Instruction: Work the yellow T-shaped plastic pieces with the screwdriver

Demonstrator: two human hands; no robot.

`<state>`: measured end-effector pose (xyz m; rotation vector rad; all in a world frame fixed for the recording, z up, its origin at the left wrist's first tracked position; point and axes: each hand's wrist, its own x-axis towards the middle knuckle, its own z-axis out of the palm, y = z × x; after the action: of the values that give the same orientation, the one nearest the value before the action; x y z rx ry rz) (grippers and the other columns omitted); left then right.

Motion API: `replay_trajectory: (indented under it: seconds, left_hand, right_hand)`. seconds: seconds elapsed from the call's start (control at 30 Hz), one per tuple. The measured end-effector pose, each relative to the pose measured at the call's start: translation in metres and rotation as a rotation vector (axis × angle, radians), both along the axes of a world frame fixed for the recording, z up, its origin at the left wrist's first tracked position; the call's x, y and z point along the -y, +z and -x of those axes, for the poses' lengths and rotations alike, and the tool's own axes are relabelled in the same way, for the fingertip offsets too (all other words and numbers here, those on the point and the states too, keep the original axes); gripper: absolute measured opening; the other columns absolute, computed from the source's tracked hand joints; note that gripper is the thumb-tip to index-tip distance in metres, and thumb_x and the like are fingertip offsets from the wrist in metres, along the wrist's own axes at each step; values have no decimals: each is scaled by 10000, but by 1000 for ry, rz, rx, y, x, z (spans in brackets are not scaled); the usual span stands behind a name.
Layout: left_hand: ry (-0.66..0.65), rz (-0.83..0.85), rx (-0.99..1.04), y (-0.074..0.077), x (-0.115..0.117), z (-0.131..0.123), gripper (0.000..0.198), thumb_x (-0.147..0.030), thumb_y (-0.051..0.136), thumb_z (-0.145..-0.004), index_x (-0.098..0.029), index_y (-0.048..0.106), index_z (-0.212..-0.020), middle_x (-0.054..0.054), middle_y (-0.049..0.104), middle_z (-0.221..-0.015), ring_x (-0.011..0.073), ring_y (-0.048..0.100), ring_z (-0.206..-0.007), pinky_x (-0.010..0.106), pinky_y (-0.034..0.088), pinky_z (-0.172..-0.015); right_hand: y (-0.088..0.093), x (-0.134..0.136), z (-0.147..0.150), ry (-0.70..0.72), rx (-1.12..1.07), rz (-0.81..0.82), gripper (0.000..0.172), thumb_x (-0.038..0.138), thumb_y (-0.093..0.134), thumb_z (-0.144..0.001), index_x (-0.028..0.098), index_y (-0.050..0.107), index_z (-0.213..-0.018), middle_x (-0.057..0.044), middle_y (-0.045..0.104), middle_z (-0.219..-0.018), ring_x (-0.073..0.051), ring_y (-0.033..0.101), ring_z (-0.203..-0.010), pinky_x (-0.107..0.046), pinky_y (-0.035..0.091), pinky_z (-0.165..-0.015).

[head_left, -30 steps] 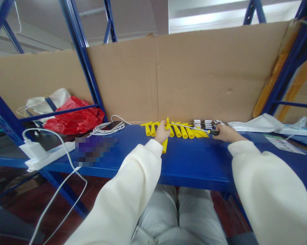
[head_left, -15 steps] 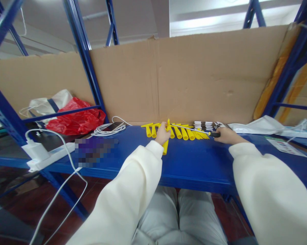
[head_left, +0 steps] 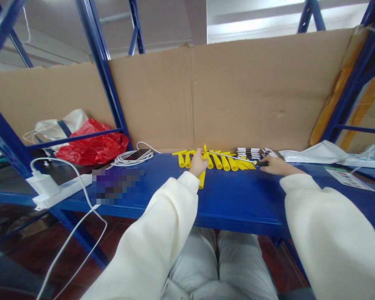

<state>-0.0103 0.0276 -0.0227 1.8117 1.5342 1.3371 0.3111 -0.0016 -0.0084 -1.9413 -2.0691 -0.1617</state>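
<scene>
My left hand [head_left: 199, 163] is closed around a yellow T-shaped plastic piece [head_left: 202, 181], whose hollow tube end points down toward me. In my right hand [head_left: 274, 166] is the black handle of a long screwdriver [head_left: 234, 158]. Its metal shaft runs left across the row, and its tip meets the yellow piece at my left fingers; the exact contact is too small to make out. Behind the shaft lie several more yellow T-shaped pieces [head_left: 226, 164] side by side. Smaller yellow parts [head_left: 246, 165] are heaped at the row's right end, near the screwdriver handle.
Black-and-white bundles [head_left: 248, 153] lie by the cardboard panel [head_left: 237, 91]. To the left are a phone [head_left: 137, 155], a coiled white cable [head_left: 125, 160], a power strip [head_left: 62, 192] and a red bag [head_left: 93, 143]. White packaging [head_left: 318, 153] lies right on the blue shelf [head_left: 237, 200].
Almost nothing differs. The screwdriver handle and my right hand have shifted very slightly; my left hand keeps the yellow piece in the same place.
</scene>
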Motion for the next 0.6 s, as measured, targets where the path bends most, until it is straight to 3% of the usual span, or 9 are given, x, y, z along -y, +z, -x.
replay_trajectory:
  seconds: [0.17,0.4,0.6]
  left_hand:
    - [-4,-14,-5,1,1,0,413,-113,680,-856,-203,594,-1250,106,742,-1205,217,753,-1028,344,597,-916]
    - [-4,-13,5,2,2,-1,405,-118,663,-863,-209,593,-1251,107,736,-1235,215,741,-1073,335,593,-923]
    - [-14,-13,10,1,1,0,399,-84,623,-887,-207,575,-1264,105,727,-1264,202,753,-1047,341,595,-929]
  right_hand:
    - [-2,-2,-3,14,52,-28,103,270,702,-700,249,608,-664,-35,681,-690,-235,667,-730,-301,499,-659]
    - [-4,-4,-6,-10,-12,-97,176,277,689,-666,263,515,-687,-8,585,-609,-212,594,-617,-296,436,-569]
    - [-2,-1,-5,-23,-18,-89,184,265,678,-652,264,501,-701,-9,583,-617,-217,587,-621,-302,431,-584]
